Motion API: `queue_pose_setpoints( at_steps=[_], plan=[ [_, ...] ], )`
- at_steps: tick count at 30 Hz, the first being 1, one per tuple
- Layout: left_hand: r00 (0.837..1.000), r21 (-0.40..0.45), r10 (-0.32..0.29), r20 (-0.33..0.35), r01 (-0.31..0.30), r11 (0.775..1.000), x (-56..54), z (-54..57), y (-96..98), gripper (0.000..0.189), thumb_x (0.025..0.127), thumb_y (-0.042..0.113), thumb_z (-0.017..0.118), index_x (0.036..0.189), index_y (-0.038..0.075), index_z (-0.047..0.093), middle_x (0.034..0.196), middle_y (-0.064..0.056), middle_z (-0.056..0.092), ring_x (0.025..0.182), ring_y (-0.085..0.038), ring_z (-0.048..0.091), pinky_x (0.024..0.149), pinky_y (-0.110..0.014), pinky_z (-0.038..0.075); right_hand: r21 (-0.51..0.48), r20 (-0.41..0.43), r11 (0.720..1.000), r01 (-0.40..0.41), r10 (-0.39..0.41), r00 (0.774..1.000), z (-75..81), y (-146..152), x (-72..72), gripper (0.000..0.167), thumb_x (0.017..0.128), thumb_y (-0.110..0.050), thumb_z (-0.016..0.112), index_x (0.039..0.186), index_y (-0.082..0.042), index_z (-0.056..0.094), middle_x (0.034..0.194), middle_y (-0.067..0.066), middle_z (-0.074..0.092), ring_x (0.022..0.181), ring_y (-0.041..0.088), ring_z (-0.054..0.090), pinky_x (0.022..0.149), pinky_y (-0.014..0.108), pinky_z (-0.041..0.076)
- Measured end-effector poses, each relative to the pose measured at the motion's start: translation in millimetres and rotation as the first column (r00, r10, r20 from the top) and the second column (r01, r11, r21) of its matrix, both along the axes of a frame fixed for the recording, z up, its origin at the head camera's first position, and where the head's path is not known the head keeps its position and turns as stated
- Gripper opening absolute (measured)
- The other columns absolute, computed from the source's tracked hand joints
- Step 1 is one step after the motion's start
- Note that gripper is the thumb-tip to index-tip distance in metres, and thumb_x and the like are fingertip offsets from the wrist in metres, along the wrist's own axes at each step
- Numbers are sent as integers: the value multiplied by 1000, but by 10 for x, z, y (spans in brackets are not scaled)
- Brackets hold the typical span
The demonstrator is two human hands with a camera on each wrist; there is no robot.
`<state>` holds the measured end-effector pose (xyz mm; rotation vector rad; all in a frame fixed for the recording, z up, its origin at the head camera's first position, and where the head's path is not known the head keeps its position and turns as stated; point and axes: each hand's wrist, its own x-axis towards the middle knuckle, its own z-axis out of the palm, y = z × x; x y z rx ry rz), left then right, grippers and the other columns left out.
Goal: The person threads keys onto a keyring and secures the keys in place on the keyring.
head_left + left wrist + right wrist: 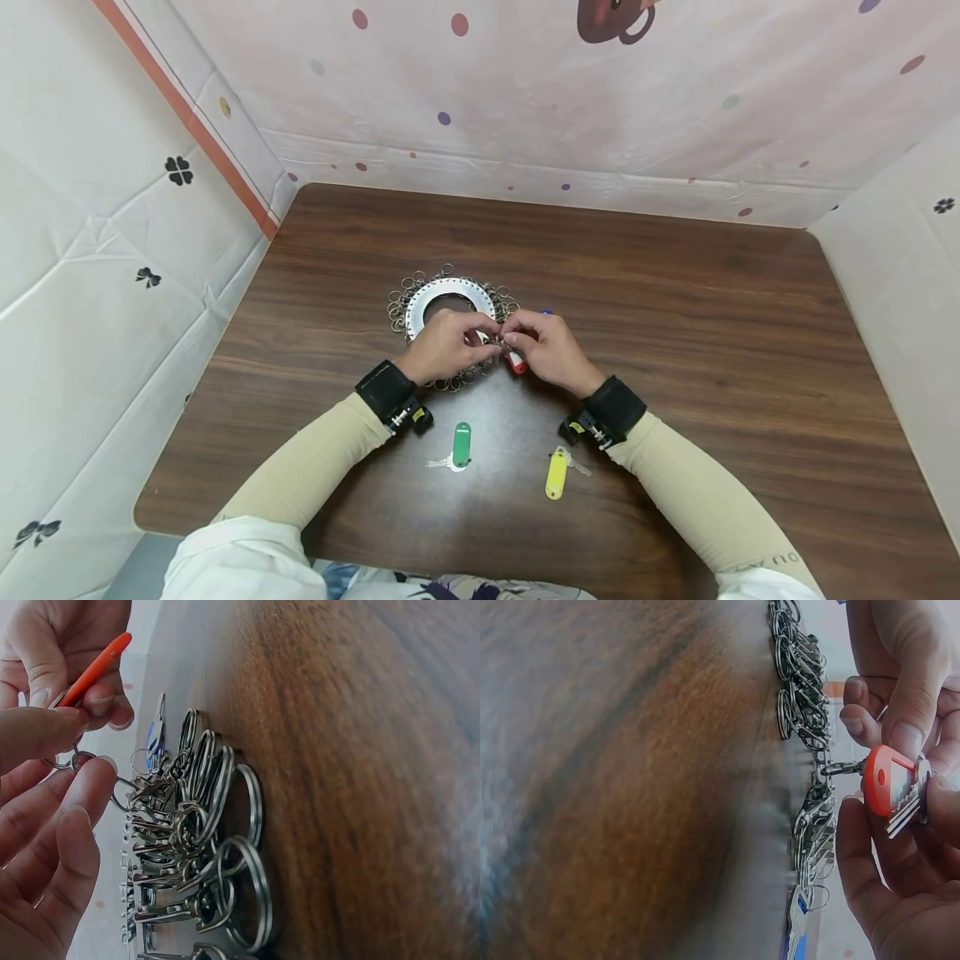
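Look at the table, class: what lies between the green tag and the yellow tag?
Nothing but bare table lies between the green tag and the yellow tag, as the head view shows.

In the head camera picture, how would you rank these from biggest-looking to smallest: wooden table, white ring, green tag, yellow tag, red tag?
1. Wooden table
2. White ring
3. Green tag and yellow tag: too alike to rank
Unranked: red tag, partly hidden, so its size is unsure
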<state>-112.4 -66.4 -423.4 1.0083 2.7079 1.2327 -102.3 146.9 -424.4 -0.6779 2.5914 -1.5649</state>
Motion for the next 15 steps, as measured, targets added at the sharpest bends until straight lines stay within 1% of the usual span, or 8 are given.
queue_pose_setpoints(
  at_steps=[8, 15],
  plan=[
    [1000, 6, -8, 18, 8, 1000, 3, -12, 3, 24, 87, 16, 85, 109, 10, 77, 102, -4, 81, 73, -8, 73, 67, -20, 57, 5, 25, 1000, 14, -14, 1000, -8, -6, 8, 12, 97, 0, 68, 89, -7, 73, 87, 9, 73, 79, 17, 62, 73, 25, 48],
    [1000, 5, 1, 4, -1, 1000, 12, 8, 8, 22, 88, 17, 84, 108, 11, 77, 102, -4, 81, 73, -9, 73, 68, -20, 58, 6, 22, 1000, 19, -19, 1000, -5, -3, 9, 11, 97, -1, 68, 90, -7, 73, 88, 10, 73, 78, 16, 61, 73, 25, 48]
  ],
)
